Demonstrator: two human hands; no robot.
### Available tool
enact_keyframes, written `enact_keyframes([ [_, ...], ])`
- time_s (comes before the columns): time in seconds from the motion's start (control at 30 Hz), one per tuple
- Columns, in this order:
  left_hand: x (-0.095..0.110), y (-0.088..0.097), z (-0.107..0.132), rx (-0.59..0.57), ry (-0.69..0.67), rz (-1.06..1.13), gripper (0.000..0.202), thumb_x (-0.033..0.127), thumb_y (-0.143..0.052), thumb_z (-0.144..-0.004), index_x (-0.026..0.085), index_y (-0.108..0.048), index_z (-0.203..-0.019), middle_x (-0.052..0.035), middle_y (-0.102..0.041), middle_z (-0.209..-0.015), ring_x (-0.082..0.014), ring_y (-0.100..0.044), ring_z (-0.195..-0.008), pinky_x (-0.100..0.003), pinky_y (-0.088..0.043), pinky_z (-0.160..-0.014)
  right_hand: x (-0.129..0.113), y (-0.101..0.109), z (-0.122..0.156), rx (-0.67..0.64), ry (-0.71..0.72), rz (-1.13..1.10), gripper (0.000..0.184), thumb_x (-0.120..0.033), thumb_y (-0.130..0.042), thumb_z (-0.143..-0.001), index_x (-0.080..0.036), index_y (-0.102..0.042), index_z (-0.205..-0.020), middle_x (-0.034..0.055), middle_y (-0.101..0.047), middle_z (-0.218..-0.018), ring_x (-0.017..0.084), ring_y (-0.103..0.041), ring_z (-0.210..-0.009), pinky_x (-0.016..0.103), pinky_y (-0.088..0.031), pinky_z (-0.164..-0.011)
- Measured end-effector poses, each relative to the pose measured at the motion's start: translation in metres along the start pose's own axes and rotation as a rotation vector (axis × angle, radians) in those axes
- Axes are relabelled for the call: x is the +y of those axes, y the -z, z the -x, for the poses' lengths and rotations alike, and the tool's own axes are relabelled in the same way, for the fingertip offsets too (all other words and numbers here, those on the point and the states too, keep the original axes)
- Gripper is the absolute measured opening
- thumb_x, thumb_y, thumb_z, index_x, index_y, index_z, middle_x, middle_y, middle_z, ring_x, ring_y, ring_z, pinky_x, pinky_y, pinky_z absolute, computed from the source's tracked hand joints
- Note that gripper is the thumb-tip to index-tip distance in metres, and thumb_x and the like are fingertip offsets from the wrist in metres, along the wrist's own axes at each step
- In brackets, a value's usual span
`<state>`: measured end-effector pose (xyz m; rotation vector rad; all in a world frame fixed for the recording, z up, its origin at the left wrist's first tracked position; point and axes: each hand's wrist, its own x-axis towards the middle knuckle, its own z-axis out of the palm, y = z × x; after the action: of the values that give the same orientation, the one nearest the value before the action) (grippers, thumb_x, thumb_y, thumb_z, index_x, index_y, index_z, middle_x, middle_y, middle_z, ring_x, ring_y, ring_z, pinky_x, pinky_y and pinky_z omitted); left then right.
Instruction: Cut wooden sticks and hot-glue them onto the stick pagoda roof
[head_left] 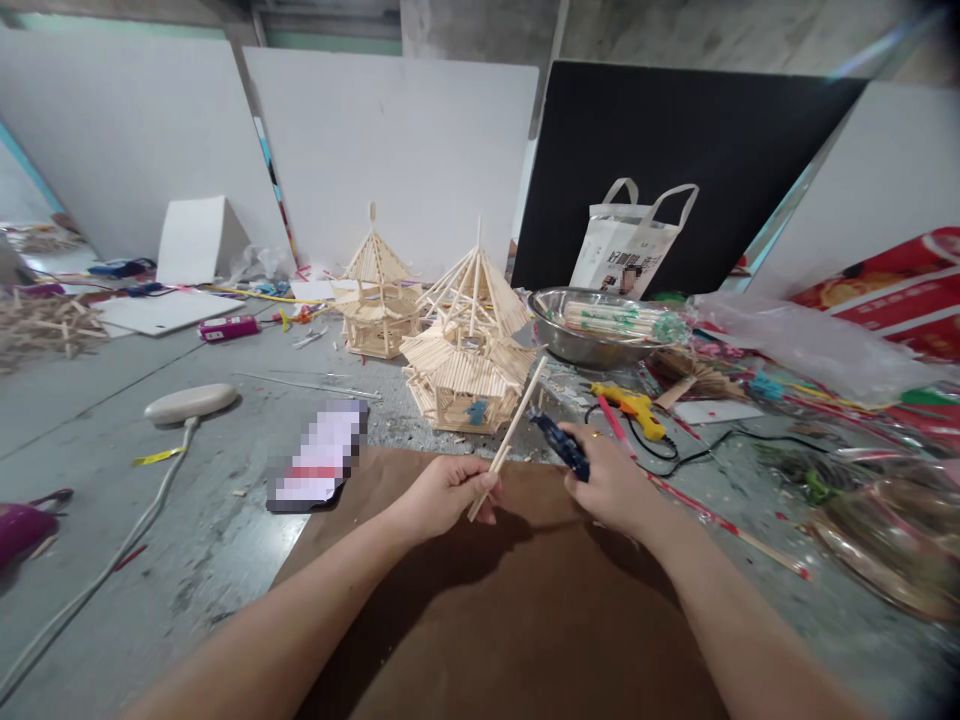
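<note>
My left hand (457, 492) pinches a pair of thin wooden sticks (517, 415), tilted up to the right over the brown sheet (600, 620). To its right, my right hand (611, 480) is closed around a dark blue hand tool, apparently pliers (561, 443); blur hides its jaws. The tool's tip is close to the sticks, with a small gap between them. Just beyond stands a small pavilion model of wooden sticks (469, 375) with a blue bit on its front. Behind it are a pointed stick roof (480, 280) and a second, taller pavilion (376, 290).
A phone (319, 455) and a white power strip (191, 403) lie left. Right are a yellow glue gun (634, 408) with a black cord, a metal bowl (547, 335) of wrapped sticks, a tote bag (622, 245) and plastic wrapping (817, 340). Boards (390, 150) stand behind.
</note>
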<state>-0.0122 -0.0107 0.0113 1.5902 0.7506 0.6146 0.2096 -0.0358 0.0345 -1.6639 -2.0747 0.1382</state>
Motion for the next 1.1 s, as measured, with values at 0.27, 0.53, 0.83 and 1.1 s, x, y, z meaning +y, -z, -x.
enact_keyframes([
  [0.27,0.0,0.0,0.001,-0.056,-0.006,-0.053,0.036,0.042,-0.042,-0.077,0.01,-0.057,-0.069,-0.0031,-0.057,-0.056,-0.0106,-0.054,-0.053,-0.021,-0.039,-0.052,-0.004,-0.007,0.004,-0.176,0.127,0.096,0.054,-0.014,-0.044,-0.06,-0.012,-0.046,-0.114,0.0113,-0.055,-0.108,0.023,-0.048,-0.103,0.035,-0.034,-0.09],
  [0.53,-0.003,-0.002,0.002,-0.104,-0.011,-0.115,0.035,0.04,-0.041,-0.079,0.011,-0.057,-0.071,-0.0038,-0.059,-0.062,-0.0105,-0.055,-0.056,-0.021,-0.04,-0.054,-0.014,-0.005,0.006,-0.217,0.194,0.105,0.052,-0.01,-0.041,-0.058,-0.016,-0.047,-0.109,0.007,-0.057,-0.103,0.019,-0.049,-0.098,0.031,-0.033,-0.088],
  [0.83,-0.004,-0.002,0.002,-0.109,-0.042,-0.165,0.035,0.04,-0.039,-0.08,0.011,-0.058,-0.072,-0.0041,-0.058,-0.061,-0.0104,-0.054,-0.056,-0.021,-0.039,-0.053,-0.019,-0.005,0.006,-0.226,0.199,0.089,0.046,-0.01,-0.044,-0.059,-0.017,-0.05,-0.104,0.0056,-0.059,-0.098,0.018,-0.051,-0.092,0.03,-0.034,-0.084],
  [1.1,-0.001,-0.002,0.002,-0.108,-0.039,-0.184,0.037,0.04,-0.039,-0.08,0.01,-0.058,-0.072,-0.0048,-0.059,-0.06,-0.0102,-0.053,-0.054,-0.021,-0.038,-0.052,-0.021,-0.004,0.006,-0.235,0.196,0.082,0.043,-0.012,-0.045,-0.06,-0.02,-0.052,-0.102,0.003,-0.06,-0.099,0.017,-0.052,-0.091,0.03,-0.032,-0.084],
])
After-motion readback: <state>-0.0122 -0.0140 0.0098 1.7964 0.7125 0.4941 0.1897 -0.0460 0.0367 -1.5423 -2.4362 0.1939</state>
